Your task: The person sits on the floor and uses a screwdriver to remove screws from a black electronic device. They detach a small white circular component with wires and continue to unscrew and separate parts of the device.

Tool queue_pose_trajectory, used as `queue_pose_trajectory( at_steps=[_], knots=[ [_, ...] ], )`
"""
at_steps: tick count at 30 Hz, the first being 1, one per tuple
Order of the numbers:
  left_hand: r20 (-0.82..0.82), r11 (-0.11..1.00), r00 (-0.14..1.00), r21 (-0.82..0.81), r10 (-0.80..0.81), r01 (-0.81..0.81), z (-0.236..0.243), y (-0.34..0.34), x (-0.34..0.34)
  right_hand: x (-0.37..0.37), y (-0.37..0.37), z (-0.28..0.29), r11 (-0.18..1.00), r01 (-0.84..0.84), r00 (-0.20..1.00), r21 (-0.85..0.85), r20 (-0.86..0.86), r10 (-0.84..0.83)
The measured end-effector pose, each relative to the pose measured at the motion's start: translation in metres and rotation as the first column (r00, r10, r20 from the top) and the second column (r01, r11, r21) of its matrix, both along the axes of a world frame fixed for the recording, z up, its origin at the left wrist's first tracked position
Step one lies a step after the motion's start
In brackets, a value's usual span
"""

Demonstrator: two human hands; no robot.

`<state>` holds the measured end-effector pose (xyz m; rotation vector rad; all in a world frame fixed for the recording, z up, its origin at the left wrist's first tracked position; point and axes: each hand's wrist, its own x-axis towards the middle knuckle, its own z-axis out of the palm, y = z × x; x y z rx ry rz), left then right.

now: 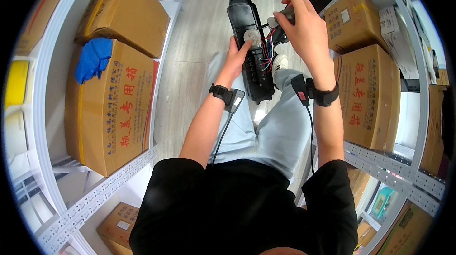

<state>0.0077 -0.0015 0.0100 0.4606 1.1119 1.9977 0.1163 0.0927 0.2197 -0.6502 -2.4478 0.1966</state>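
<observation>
Head view: long black housing (251,50) rests on lap, long axis running away from person. Left hand (236,57) grips its left edge, thumb on round grey disc (252,38). Right hand (306,29), fingers clamped on grey tool (283,16), sits just right of coloured wires (268,53). Cardboard boxes (114,103) flank both sides.

The person wears a black short-sleeved shirt and pale grey-blue trousers, with a white shoe showing below. Each forearm is bare. The left hand (236,60) has a black wrist strap carrying a small black sensor block with a thin black cable; the right hand (306,29) has the same.
</observation>
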Motion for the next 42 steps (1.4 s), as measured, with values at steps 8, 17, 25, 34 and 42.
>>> queue_pose_trajectory(
  at_steps=[8,17,25,34,42],
  knots=[
    [0.015,1.0,1.0,0.021,-0.008,0.007,-0.003,0.0,-0.001,0.0,0.001,0.002,0.997,0.076,0.993,-0.009,0.093,-0.074],
    [0.023,1.0,1.0,0.018,-0.014,0.014,-0.002,0.0,-0.002,0.003,-0.003,-0.003,1.0,-0.003,0.998,-0.029,-0.067,0.001],
    [-0.008,1.0,1.0,0.014,-0.011,0.011,-0.005,0.002,-0.003,0.014,0.001,-0.005,0.999,0.037,0.979,-0.01,-0.198,-0.038],
    [0.015,1.0,1.0,0.027,-0.003,0.002,0.008,-0.004,-0.002,0.039,-0.001,-0.014,0.982,0.117,0.914,-0.15,-0.371,-0.166],
    [-0.126,0.999,0.992,0.031,0.014,-0.01,-0.002,-0.001,-0.006,0.041,-0.002,-0.017,0.94,-0.001,0.8,-0.342,-0.564,-0.205]
  ],
)
